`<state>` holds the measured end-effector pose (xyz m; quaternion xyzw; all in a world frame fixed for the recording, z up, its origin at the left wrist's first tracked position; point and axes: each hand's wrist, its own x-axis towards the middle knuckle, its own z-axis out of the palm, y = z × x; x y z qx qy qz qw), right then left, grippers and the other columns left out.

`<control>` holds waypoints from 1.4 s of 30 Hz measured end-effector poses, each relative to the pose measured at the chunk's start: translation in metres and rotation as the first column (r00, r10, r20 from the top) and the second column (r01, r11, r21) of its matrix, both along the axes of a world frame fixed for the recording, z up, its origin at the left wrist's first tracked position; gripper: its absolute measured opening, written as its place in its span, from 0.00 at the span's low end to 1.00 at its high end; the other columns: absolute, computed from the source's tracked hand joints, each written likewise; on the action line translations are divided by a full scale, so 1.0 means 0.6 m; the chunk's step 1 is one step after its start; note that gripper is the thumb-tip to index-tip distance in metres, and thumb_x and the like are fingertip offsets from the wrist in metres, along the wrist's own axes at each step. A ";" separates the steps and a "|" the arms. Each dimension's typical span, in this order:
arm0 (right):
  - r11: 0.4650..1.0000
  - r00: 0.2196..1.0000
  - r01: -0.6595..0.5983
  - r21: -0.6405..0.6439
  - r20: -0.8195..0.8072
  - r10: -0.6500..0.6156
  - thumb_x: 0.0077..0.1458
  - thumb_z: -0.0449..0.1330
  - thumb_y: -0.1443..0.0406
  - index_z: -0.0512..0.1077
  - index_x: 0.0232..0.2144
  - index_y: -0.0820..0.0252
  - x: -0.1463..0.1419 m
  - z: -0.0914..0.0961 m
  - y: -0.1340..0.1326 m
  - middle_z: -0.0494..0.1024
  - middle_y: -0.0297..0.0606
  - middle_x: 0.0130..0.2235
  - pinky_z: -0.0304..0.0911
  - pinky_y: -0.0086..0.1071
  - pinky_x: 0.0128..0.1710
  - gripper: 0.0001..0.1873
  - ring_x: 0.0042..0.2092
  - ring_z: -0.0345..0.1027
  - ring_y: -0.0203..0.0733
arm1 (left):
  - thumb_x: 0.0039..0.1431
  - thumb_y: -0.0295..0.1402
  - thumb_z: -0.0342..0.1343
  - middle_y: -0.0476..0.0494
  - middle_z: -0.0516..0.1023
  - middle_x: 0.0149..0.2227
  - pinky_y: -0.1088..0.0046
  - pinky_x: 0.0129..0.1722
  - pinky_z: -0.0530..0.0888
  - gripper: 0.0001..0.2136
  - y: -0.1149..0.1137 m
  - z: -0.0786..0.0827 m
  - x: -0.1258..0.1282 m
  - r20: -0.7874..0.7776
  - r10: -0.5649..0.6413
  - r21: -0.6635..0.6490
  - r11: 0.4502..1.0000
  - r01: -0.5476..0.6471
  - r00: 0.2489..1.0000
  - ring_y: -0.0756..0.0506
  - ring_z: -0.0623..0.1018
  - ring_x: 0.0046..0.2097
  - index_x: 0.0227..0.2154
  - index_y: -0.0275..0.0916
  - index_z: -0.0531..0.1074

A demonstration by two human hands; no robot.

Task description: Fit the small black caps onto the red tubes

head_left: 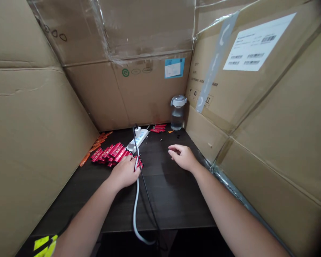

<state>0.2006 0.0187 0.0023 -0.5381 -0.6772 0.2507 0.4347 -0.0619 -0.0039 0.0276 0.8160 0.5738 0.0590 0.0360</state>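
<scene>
My left hand (pixel 126 171) reaches over the right end of a pile of red stick-like pieces (pixel 115 151) with black tips and pale print. Its fingers are mostly hidden behind the back of the hand, so whether they grip a piece does not show. A white cable (pixel 135 210) and a thin black cable (pixel 147 191) run close beside this hand. My right hand (pixel 184 157) is held over the dark table (pixel 173 200), fingers loosely bent and thumb apart from them, with nothing visible in it. Just behind the pile lies a white power strip (pixel 140 139) with a plug in it.
Orange pieces (pixel 95 146) line the left edge of the table. A few more red pieces (pixel 158 128) lie at the back, near a clear water bottle (pixel 177 113) with a pale lid. Cardboard walls (pixel 149 92) enclose the table at the back and both sides.
</scene>
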 end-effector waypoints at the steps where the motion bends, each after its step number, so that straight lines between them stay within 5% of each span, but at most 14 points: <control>1: 1.000 1.000 0.005 0.009 0.017 -0.005 0.53 0.56 0.62 0.75 0.39 0.62 0.002 0.000 0.000 0.79 0.41 0.34 0.69 0.32 0.31 0.14 0.28 0.73 0.39 | 0.58 0.34 0.44 0.37 0.71 0.45 0.63 0.51 0.66 0.14 0.000 0.001 -0.002 0.006 -0.012 -0.021 1.000 0.012 1.000 0.40 0.71 0.49 0.39 0.36 0.73; 6: 0.999 0.995 -0.016 0.044 0.096 0.012 0.52 0.57 0.63 0.75 0.39 0.62 0.003 0.003 -0.003 0.79 0.41 0.34 0.68 0.33 0.33 0.13 0.31 0.73 0.40 | 0.50 0.27 0.49 0.37 0.64 0.57 0.65 0.58 0.61 0.22 0.001 -0.001 -0.022 -0.021 -0.073 -0.079 0.994 0.071 0.997 0.40 0.64 0.59 0.50 0.35 0.68; 12: 0.997 0.992 -0.042 0.058 0.125 0.034 0.52 0.57 0.64 0.76 0.38 0.62 -0.003 0.003 -0.007 0.79 0.41 0.33 0.67 0.33 0.34 0.13 0.30 0.72 0.40 | 0.48 0.40 0.56 0.33 0.59 0.60 0.63 0.61 0.58 0.31 -0.006 -0.005 -0.023 -0.071 -0.113 -0.112 0.988 0.104 0.991 0.36 0.58 0.62 0.56 0.33 0.62; 17: 0.997 0.988 -0.049 0.060 0.146 0.040 0.52 0.57 0.64 0.76 0.38 0.62 -0.001 0.002 -0.006 0.79 0.41 0.34 0.66 0.32 0.34 0.12 0.30 0.71 0.39 | 0.53 0.45 0.52 0.32 0.64 0.55 0.62 0.57 0.61 0.29 -0.012 -0.018 -0.003 -0.095 -0.102 -0.001 0.995 0.102 0.990 0.37 0.64 0.57 0.54 0.32 0.62; 23: 0.993 0.964 -0.107 0.053 0.248 0.091 0.53 0.57 0.64 0.75 0.38 0.63 -0.037 -0.008 -0.020 0.78 0.39 0.33 0.64 0.30 0.35 0.12 0.32 0.69 0.37 | 0.58 0.45 0.47 0.29 0.65 0.52 0.60 0.54 0.62 0.25 -0.010 -0.055 0.019 -0.118 0.055 0.188 0.982 -0.032 0.991 0.35 0.64 0.54 0.51 0.30 0.64; 27: 0.979 0.877 -0.200 0.029 0.452 0.165 0.55 0.56 0.58 0.73 0.40 0.61 -0.092 -0.010 -0.044 0.75 0.39 0.34 0.63 0.31 0.37 0.15 0.36 0.69 0.40 | 0.60 0.38 0.44 0.30 0.67 0.48 0.59 0.51 0.64 0.20 -0.005 -0.055 0.040 -0.173 0.146 0.182 0.977 -0.114 0.974 0.36 0.66 0.51 0.50 0.32 0.65; 32: 0.988 0.695 -0.129 -0.079 0.704 0.147 0.56 0.53 0.57 0.69 0.41 0.61 -0.143 -0.009 -0.062 0.71 0.46 0.41 0.64 0.37 0.36 0.16 0.38 0.71 0.47 | 0.59 0.35 0.43 0.27 0.65 0.48 0.59 0.45 0.66 0.21 0.010 -0.041 0.066 -0.250 0.269 0.083 0.963 -0.257 0.930 0.33 0.66 0.49 0.53 0.31 0.62; 42: 0.994 0.569 -0.099 -0.044 0.817 0.093 0.57 0.47 0.66 0.68 0.42 0.65 -0.136 -0.011 -0.062 0.70 0.50 0.40 0.66 0.40 0.31 0.14 0.35 0.72 0.51 | 0.56 0.34 0.47 0.20 0.61 0.51 0.57 0.38 0.71 0.30 0.038 -0.010 0.087 -0.351 0.316 -0.062 0.931 -0.359 0.882 0.29 0.67 0.49 0.62 0.35 0.50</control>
